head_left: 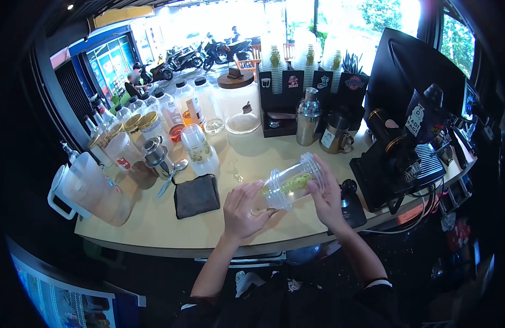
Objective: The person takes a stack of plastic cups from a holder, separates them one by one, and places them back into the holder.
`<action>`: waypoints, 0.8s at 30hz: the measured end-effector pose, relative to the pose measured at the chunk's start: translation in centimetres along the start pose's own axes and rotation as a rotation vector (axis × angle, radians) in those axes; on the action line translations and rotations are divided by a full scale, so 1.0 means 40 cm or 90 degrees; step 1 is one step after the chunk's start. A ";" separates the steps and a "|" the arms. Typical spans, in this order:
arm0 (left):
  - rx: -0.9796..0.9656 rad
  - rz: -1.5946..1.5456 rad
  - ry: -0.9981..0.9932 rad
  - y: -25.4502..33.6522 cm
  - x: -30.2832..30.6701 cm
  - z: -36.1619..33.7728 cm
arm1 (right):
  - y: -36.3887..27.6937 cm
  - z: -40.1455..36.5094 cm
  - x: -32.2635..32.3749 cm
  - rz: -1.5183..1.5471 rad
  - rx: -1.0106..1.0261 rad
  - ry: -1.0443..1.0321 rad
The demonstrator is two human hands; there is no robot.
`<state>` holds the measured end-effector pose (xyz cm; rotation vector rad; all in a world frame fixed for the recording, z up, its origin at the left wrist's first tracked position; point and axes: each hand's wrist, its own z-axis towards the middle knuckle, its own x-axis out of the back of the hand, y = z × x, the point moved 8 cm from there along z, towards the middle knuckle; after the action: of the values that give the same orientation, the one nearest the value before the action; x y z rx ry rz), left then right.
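Clear plastic cups (pixel 289 188) with a green print are tilted sideways above the front of the counter, one part-way inside another. My left hand (pixel 241 212) is closed round their lower left end. At the rim on the right, my right hand (pixel 327 198) grips them with its thumb on the near side. Some fingers of both hands are hidden behind the cups. Left of my left hand lies a folded dark cloth (pixel 196 197). A black tamper (pixel 348 191) stands just right of my right hand.
More clear cups (pixel 196 147) stand behind the cloth, near a spoon (pixel 173 177). A pitcher (pixel 94 188), jars and bottles fill the left side. At the back are a lidded glass jar (pixel 241 104), a shaker (pixel 309 117) and a metal mug (pixel 334 133). A coffee machine (pixel 397 158) stands right.
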<state>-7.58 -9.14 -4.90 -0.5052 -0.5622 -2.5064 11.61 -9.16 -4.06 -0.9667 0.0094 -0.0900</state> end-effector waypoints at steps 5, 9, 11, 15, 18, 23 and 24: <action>-0.042 0.042 -0.007 0.028 -0.006 0.019 | 0.032 -0.012 -0.019 -0.019 0.019 -0.066; -0.101 0.069 0.013 0.046 -0.011 0.019 | -0.009 -0.011 -0.024 -0.089 0.067 -0.026; -0.061 0.017 0.014 0.033 -0.005 0.018 | -0.006 -0.009 -0.024 -0.091 0.062 -0.027; 0.203 -0.291 -0.063 -0.078 -0.034 -0.016 | -0.010 -0.007 -0.001 -0.061 0.053 0.006; 0.199 -0.357 -0.088 -0.102 -0.045 -0.037 | -0.004 -0.006 0.008 -0.048 0.038 0.010; 0.284 -0.455 -0.049 -0.155 -0.022 -0.051 | 0.006 0.013 0.073 -0.024 0.013 0.071; 0.312 -0.486 -0.039 -0.164 -0.018 -0.055 | 0.005 0.016 0.077 -0.024 0.012 0.071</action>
<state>-11.17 -4.79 -8.98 -0.1890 -1.5852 -2.8687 14.71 -8.77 -3.79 -0.9419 0.0933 -0.1780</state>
